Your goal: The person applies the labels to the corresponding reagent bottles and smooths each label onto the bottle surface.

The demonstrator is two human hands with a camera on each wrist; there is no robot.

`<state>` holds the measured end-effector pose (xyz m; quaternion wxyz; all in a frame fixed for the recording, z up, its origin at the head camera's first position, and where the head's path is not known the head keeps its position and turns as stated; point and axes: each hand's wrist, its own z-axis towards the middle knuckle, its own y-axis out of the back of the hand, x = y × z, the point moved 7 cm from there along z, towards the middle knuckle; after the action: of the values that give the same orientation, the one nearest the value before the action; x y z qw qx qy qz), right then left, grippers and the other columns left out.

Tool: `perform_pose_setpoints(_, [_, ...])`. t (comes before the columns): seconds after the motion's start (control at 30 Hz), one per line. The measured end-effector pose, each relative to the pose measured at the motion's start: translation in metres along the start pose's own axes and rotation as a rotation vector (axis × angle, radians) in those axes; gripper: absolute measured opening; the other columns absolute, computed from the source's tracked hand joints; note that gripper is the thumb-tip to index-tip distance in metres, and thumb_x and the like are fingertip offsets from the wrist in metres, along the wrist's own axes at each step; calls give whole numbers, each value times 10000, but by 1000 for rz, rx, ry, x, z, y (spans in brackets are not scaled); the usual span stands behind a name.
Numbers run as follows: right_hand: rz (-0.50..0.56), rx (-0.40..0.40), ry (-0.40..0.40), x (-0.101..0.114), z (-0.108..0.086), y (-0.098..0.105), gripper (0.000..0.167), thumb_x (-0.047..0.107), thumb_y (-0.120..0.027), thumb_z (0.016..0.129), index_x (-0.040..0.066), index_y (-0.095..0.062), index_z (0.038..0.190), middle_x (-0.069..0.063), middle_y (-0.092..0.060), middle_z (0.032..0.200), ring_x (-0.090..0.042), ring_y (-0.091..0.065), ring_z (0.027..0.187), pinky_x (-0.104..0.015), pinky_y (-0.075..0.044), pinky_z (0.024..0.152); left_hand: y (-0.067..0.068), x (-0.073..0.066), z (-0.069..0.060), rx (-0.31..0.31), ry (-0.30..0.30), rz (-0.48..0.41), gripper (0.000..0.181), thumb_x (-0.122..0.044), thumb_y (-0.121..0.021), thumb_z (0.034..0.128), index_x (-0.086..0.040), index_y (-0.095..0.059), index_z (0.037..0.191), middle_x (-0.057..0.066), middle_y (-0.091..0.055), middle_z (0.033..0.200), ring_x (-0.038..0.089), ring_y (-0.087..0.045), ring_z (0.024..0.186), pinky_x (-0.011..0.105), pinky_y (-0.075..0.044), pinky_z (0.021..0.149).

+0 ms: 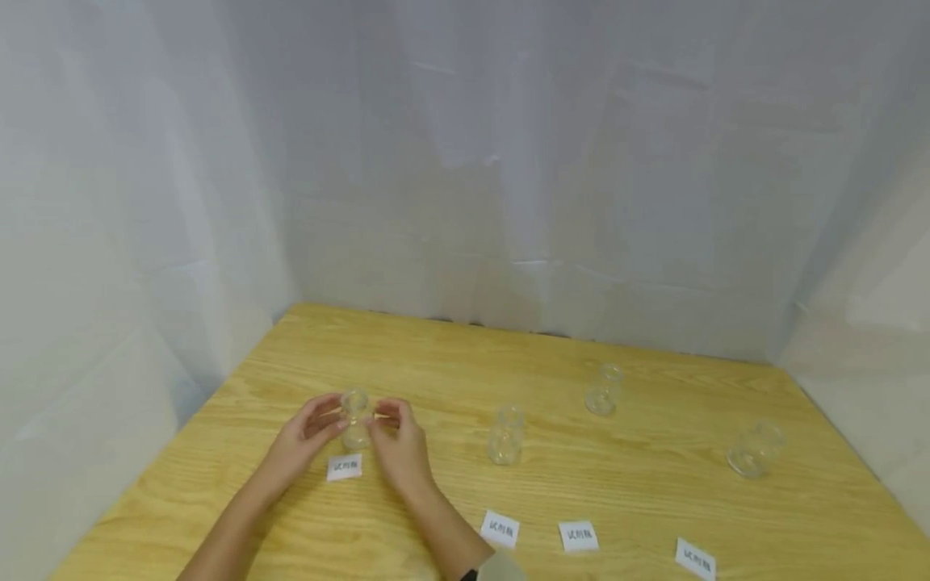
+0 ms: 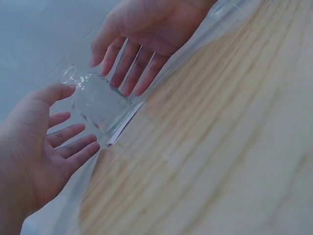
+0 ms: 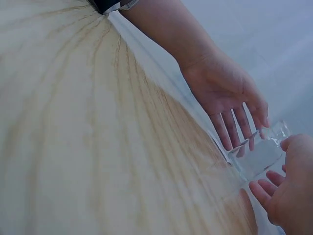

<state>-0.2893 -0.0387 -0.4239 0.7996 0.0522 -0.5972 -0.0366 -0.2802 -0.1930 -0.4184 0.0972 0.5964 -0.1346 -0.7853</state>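
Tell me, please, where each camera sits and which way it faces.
Head: on the person's head, facing forward and down at the wooden table; left hand, right hand, forearms and a sleeve show.
Left wrist: on that wrist, facing the glass bottle; both hands show.
Right wrist: on that wrist, facing the same bottle; both hands and the left forearm show.
Shared: both wrist views show that bottle between the hands.

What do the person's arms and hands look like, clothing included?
Both ungloved: left hand and right hand. No sleeve shows on the left forearm; the right forearm has a pale beige sleeve and a black piece beside it, too cropped to identify.
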Motion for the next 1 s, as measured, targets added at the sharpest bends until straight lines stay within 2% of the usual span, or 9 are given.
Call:
perform_pose_setpoints(0.1, [-15,-50,16,1,-3,8,203,101,-616,853,15,-584,1035,-15,-619,955,-172,-582,879,-286,-484,756,5,0,-2,-28,5,66,454,-165,-589,914,64,-416,1266,252,-474,1246,382,-505,1087,338,-455,868])
perform_pose_setpoints(0.23, [-57,-63,35,2,-9,15,106,48,-610,836,25,-604,939,31,-599,836,-127,-567,779,-263,-482,705,14,1,-7,-47,19,201,341,-204,-632,887,28,-513,1106,143,-562,1038,262,-560,931,285,-480,764])
perform_pose_setpoints(0.3, [-96,-18,37,1,-12,14,74,44,-619,831,46,-615,904,51,-595,806,-104,-562,759,-245,-478,693,16,2,-10,-14,16,265,278,-213,-666,859,-7,-558,1011,64,-575,913,185,-552,829,260,-475,695])
perform_pose_setpoints(0.4, [-136,98,23,0,-17,9,66,70,-627,834,85,-626,898,78,-592,817,-70,-548,760,-219,-470,674,14,4,-14,106,1,288,235,-206,-716,811,-39,-611,941,10,-567,808,140,-530,738,250,-461,637])
perform_pose_setpoints(0.5, [-191,194,29,-1,-20,4,86,95,-645,823,113,-637,906,92,-587,842,-48,-523,758,-203,-457,657,8,5,-18,228,-18,281,272,-223,-755,763,-54,-641,942,8,-561,808,149,-509,735,250,-442,633])
perform_pose_setpoints(0.57, [-252,229,60,0,-21,2,111,112,-669,805,119,-649,915,92,-593,853,-47,-503,759,-203,-448,658,6,5,-19,273,-28,282,295,-236,-765,748,-60,-649,955,11,-560,831,166,-499,754,254,-432,646])
perform_pose_setpoints(0.73, [-429,284,144,2,-23,-2,210,161,-724,775,122,-674,976,95,-595,887,-49,-459,807,-193,-418,691,4,4,-19,287,-68,333,300,-259,-765,745,-80,-674,969,-15,-549,827,158,-470,750,252,-413,633])
perform_pose_setpoints(0.83, [-503,308,162,2,-23,-3,259,193,-738,767,121,-680,1010,92,-567,911,-47,-436,826,-181,-407,701,3,3,-17,291,-85,363,297,-276,-752,759,-95,-690,986,-24,-536,811,148,-453,723,250,-405,610])
perform_pose_setpoints(1.0, [-617,358,187,3,-26,-5,301,264,-742,772,125,-684,1032,93,-525,945,-35,-397,832,-147,-390,686,1,5,-17,306,-41,340,316,-285,-743,764,-97,-695,1013,1,-528,821,170,-431,710,252,-397,594])
